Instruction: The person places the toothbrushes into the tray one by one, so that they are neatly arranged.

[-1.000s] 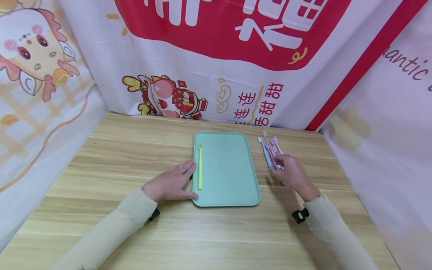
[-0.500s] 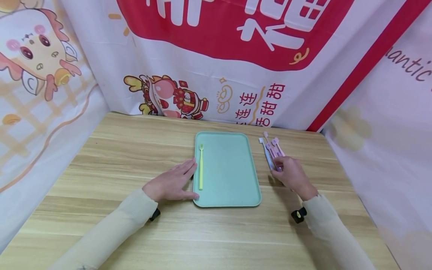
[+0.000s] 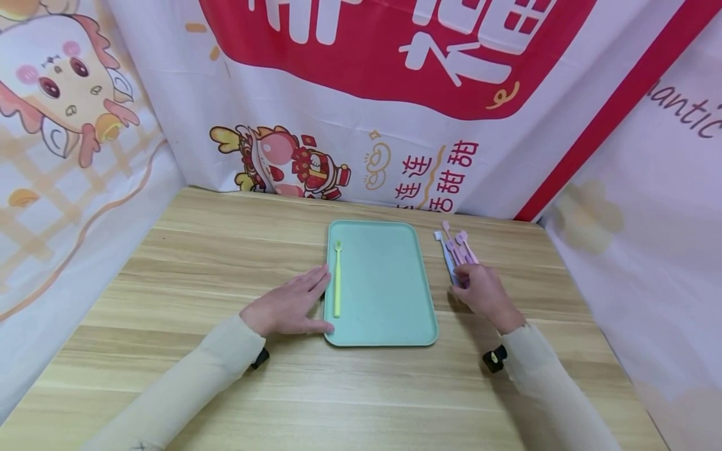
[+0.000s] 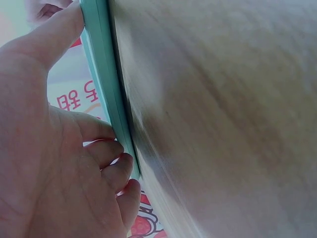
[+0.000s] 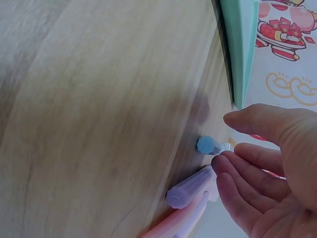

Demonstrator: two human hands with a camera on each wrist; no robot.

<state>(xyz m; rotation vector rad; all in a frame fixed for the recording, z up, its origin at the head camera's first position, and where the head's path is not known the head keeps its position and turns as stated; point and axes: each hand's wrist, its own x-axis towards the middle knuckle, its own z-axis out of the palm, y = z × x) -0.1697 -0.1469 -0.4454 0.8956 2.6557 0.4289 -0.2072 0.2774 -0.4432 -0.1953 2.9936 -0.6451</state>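
My left hand (image 3: 290, 307) rests at the left edge of a mint-green tray (image 3: 389, 285), its fingers and thumb spread along the rim. A yellow-green toothbrush (image 3: 337, 285) lies lengthwise inside the tray near that edge. Right of the tray, my right hand (image 3: 484, 294) is over the lower ends of several toothbrushes, among them a blue toothbrush (image 3: 447, 258) and a pink toothbrush (image 3: 468, 245). In the right wrist view, thumb and fingers stand apart around the blue handle, and the fingertips are close to a purple toothbrush (image 5: 187, 189); contact is unclear.
The wooden table (image 3: 338, 394) extends around the tray. A printed cloth (image 3: 361, 81) hangs behind it, with further cloths along the left and right sides. Black straps with small devices sit at both wrists.
My right hand and forearm have shifted slightly left and toward me, nearer the blue toothbrush handle. My left hand keeps its place on the tray. The head view has drifted slightly.
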